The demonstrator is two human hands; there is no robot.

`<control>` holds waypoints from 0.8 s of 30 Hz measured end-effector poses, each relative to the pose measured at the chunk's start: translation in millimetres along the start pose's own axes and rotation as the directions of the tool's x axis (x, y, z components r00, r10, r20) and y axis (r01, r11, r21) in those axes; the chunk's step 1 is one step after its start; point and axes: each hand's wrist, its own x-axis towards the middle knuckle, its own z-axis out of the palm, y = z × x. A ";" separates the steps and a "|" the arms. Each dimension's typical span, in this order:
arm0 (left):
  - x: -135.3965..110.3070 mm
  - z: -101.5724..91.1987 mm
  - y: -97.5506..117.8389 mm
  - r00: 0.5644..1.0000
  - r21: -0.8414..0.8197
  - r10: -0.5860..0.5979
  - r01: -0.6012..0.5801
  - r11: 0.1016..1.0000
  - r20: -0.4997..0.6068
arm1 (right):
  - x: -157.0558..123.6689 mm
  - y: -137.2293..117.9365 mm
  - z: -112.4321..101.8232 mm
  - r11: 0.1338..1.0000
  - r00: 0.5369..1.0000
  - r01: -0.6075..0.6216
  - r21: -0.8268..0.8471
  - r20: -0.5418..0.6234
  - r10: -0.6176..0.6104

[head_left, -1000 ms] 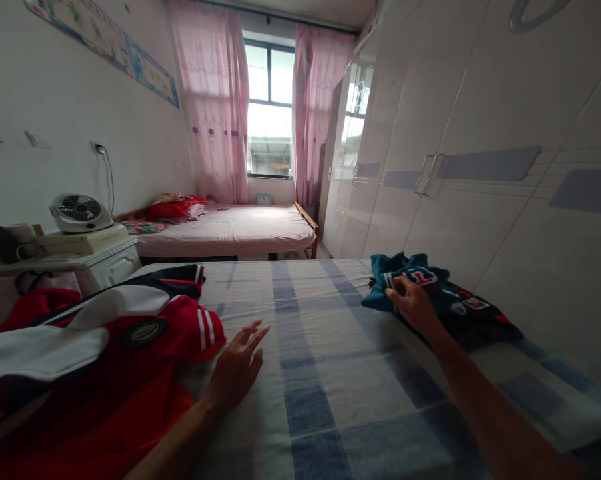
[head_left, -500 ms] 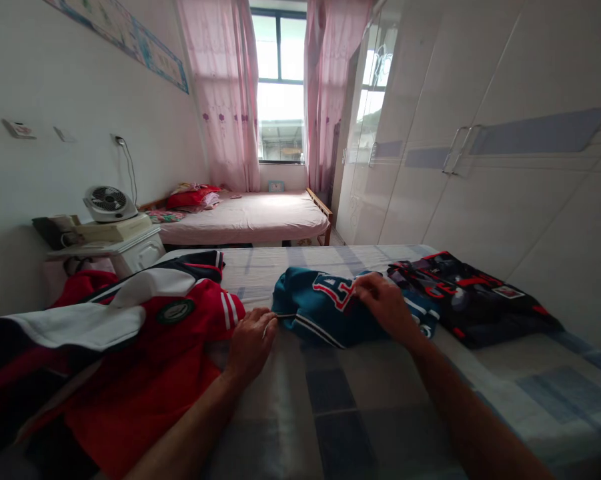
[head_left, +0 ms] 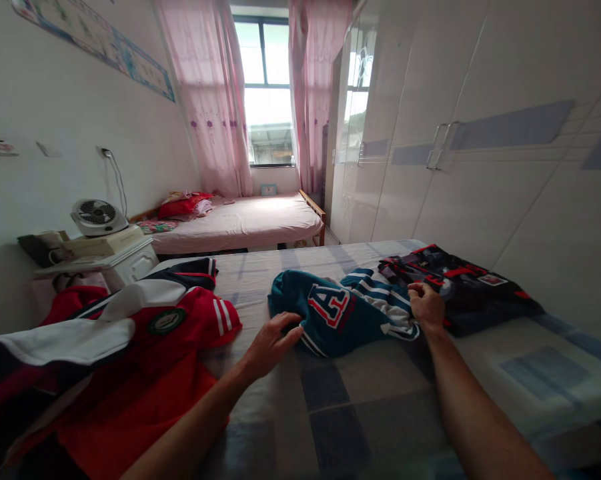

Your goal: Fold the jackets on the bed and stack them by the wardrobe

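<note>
A teal varsity jacket with a large letter A and striped trim lies bunched on the bed in front of me. My left hand is at its near left edge, thumb and fingers apart, the fingertips against the cloth. At the jacket's right end, my right hand has its fingers pinched together on the grey, striped part. A folded black-and-red garment lies just beyond that hand. To my left is a loose pile with a red jacket that has white sleeve stripes and a round badge.
The checked bed sheet spreads under the clothes. A white wardrobe lines the right side. On the left, a fan stands on a bedside cabinet. Another bed with a pink sheet is by the window.
My right hand has moved right, from the letter to the jacket's right end, where the grey striped part now shows spread out. My left hand has shifted slightly right along the edge.
</note>
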 end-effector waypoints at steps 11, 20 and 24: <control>1.9 3.5 0.9 0.885 -0.544 -0.422 0.457 0.703 0.198 | 2.4 6.5 6.3 0.999 1.000 0.021 0.035 -0.003 -0.021; -10.3 10.5 19.8 0.996 -0.164 -0.071 0.061 0.985 -0.053 | 0.8 4.1 5.9 1.000 0.999 0.016 0.021 0.027 -0.016; -23.8 28.0 11.4 0.986 0.125 -0.125 0.111 0.986 0.108 | -0.4 3.2 5.5 1.000 0.999 0.011 0.028 0.040 -0.012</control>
